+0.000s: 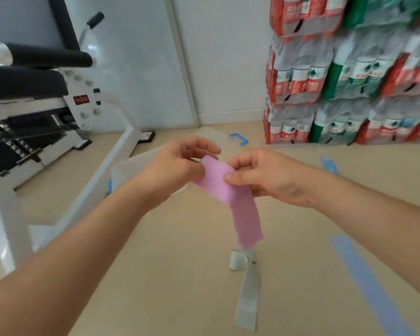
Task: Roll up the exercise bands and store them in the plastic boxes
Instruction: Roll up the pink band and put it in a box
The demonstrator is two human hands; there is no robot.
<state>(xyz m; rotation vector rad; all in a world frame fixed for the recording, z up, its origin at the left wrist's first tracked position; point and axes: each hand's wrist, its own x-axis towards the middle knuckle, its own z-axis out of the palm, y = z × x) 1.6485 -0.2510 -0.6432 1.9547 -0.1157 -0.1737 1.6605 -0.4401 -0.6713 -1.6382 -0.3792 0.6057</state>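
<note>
- A white metal gym machine with black pads [34,93] stands far left, on the tan floor [180,275].
- A clear plastic box [129,166] sits on the floor next to the machine's white leg. It is partly hidden behind the left wrist.
- The bare left arm comes up from the bottom left corner. The left hand [180,166] is held up in the air, with its back facing the camera. Its fingers are curled in and pinch the top end of a soft pink stretchy band [240,209].
- A clear plastic lid [210,133] with a blue clip [239,139] lies on the floor near the wall, past both hands. It is blurry.
- The pink band is up in the air between the 2 hands, not in the box. Its top end bends over between the fingers. The rest hangs down loose, slanting to the right.
- A flat grey band [249,287] lies on the floor under the pink one. Its far end is curled over in a small loop.
- The bare right arm comes in from the right edge. The right hand [260,175] is close to the left one. Its thumb presses on the front of the pink band and its fingers curl behind it.
- A long flat blue band [364,282] lies on the floor to the right.
- Packs of bottles with red and green labels [349,81] are stacked high by the wall, far right.
</note>
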